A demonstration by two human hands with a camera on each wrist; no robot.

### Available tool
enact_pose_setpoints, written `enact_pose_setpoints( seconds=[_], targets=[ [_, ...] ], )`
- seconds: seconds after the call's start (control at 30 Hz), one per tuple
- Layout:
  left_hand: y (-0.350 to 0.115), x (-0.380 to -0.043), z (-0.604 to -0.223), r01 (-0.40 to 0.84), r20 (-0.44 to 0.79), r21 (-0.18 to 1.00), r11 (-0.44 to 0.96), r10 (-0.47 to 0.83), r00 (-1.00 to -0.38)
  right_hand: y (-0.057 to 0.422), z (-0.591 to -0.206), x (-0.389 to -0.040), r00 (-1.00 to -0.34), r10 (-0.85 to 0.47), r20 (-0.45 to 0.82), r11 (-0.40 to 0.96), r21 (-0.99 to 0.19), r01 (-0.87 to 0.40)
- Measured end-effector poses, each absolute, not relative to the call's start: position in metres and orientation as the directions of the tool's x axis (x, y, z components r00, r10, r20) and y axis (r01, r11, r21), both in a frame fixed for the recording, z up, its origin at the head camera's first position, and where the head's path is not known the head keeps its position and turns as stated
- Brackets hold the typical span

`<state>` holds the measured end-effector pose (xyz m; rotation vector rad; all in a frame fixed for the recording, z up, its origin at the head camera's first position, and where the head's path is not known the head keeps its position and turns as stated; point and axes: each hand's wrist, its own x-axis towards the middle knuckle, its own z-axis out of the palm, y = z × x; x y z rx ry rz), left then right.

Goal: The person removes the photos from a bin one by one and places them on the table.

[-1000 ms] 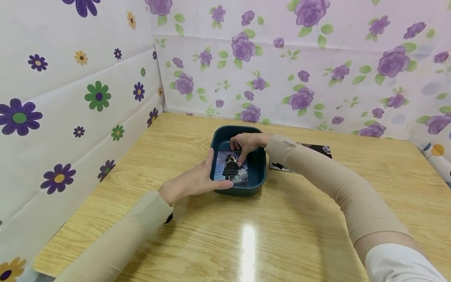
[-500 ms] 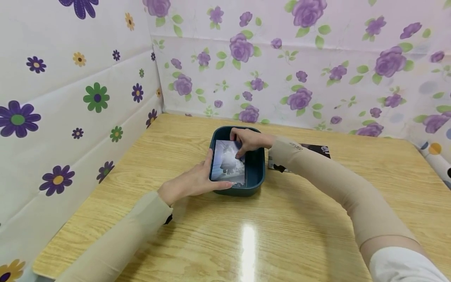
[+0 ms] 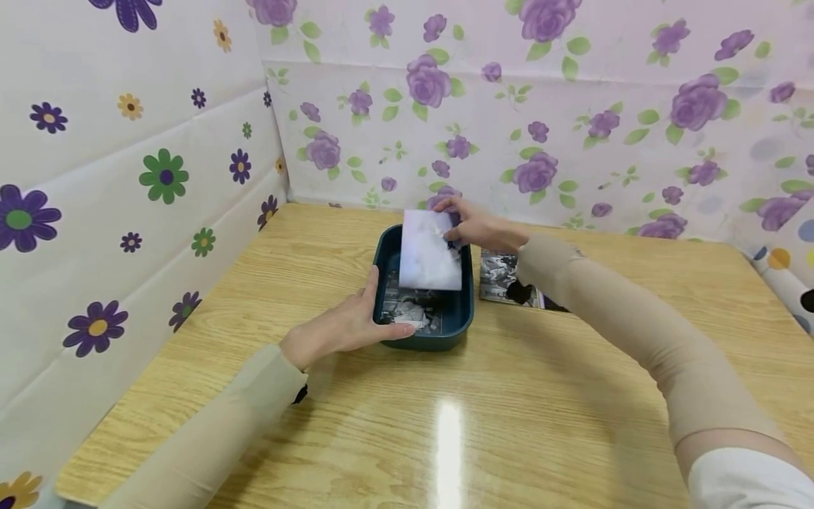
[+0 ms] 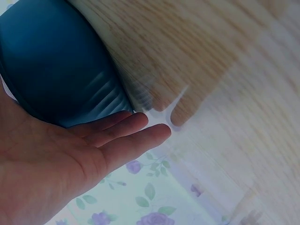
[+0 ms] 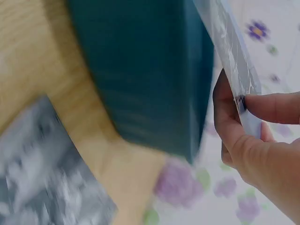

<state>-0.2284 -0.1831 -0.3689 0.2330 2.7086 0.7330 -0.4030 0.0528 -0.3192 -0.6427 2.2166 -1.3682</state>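
A glossy photo (image 3: 429,258), pale with glare, is tilted up over a dark teal rectangular box (image 3: 439,344). My right hand (image 3: 478,227) pinches its upper right edge; in the right wrist view the thumb and fingers grip the photo (image 5: 236,65) from both faces, beside the box (image 5: 140,75). Another photo (image 3: 410,312), mostly black and white, lies at the bottom of the box. My left hand (image 3: 340,324) rests against the box's near left corner with thumb and fingers spread; in the left wrist view its straight fingers lie along the box's outer wall (image 4: 56,61).
More photos (image 3: 499,276) lie on the wooden table (image 3: 356,424) right of the box, partly behind my right forearm. Flower-patterned sheets (image 3: 356,71) stand along the table's back and left side.
The right hand has lifted the photo from the box, moving it up and back and tilting it, which uncovers another photo beneath. The left hand has stayed at the box's corner.
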Motion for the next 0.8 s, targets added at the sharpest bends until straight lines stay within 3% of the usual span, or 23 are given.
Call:
enact_pose_setpoints(
  seconds=[0.3, 0.8],
  targets=[
    [-0.181, -0.228, -0.369, 0.059, -0.257, 0.516, 0.855, 0.220, -0.941, 0.151, -0.295, -0.411, -0.845, -0.522, -0.117, 0.420, -0.897, -0.135],
    [-0.181, -0.226, -0.368, 0.062, -0.259, 0.514, 0.856, 0.223, -0.940, 0.347, -0.318, -0.403, -0.870, -0.436, -0.233, 0.630, -0.769, -0.110]
  ],
)
